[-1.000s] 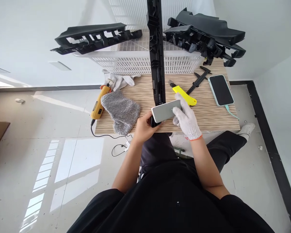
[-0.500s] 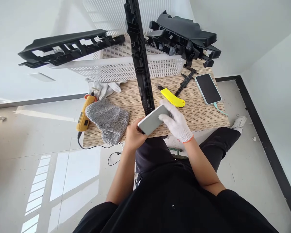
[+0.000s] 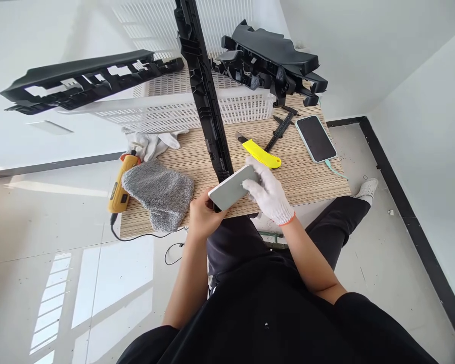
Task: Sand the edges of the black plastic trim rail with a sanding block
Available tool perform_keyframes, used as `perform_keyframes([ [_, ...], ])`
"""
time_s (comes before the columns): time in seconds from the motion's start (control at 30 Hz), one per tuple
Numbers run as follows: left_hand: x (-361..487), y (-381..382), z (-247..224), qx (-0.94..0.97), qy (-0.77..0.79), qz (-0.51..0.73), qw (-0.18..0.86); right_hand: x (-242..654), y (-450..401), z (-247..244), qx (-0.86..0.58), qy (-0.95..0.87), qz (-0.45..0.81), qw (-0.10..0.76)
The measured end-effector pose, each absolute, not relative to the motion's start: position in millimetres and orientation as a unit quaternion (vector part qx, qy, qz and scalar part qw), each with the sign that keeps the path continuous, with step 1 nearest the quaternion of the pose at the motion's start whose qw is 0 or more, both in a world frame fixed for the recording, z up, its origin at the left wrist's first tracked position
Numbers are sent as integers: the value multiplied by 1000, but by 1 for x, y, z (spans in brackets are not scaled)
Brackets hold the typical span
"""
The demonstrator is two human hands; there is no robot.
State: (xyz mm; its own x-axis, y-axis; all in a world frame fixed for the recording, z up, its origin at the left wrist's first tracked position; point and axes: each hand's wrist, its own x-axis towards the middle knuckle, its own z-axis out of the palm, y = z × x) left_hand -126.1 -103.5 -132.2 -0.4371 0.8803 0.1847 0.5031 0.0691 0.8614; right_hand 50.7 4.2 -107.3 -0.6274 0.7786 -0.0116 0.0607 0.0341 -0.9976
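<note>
Black plastic trim strip slants from the near edge of the bench out between 11 and 12 o'clock. Its far end is cut off by the top of the view, and its near end is mostly hidden beneath a flat grey-green block; whether the two touch, I cannot tell. Ribs, clips and slots line the strip's upward side. The block is a smooth rectangle with rounded corners and a pale rim, its underside out of sight.

The bare left hand has its grip closed round the strip's near end, fingertips hidden. The right hand, in a knitted white glove with orange cuff trim, has its grip clamped on the block, thumb on top.

Clockwise from the block: a white slotted plastic basket at 12, stacked dark moulded panels on it towards 1, a yellow utility knife and black caliper between 1 and 2, a phone at 2, a fuzzy grey cloth at 9 partly covering a yellow rotary tool, and crumpled white gloves at 10.
</note>
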Motion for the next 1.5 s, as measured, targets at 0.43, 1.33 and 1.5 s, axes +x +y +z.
perform_keyframes([
  [0.43,-125,-104,-134,488,712,460,207,50,9,-101,-359,-624,636,278],
  [1.33,-125,-103,-128,455,593,577,331,54,16,-91,-387,-363,757,382],
  [1.5,-127,-99,-125,445,584,574,362,47,7,-104,-382,-471,687,400],
])
